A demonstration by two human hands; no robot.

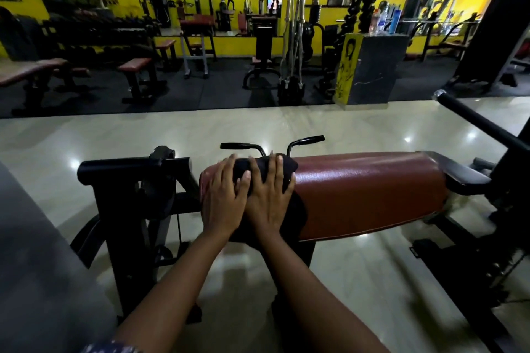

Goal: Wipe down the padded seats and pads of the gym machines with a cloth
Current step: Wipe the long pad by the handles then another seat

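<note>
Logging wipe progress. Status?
Left hand, right hand flat, pressing black cloth onto brown pad, left end. Rest of pad bare. Nothing in the way.

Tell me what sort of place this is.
A gym, most likely a weights room: padded benches on dark floor mats, upright barbells in a rack, and a brown padded machine pad in front.
</note>
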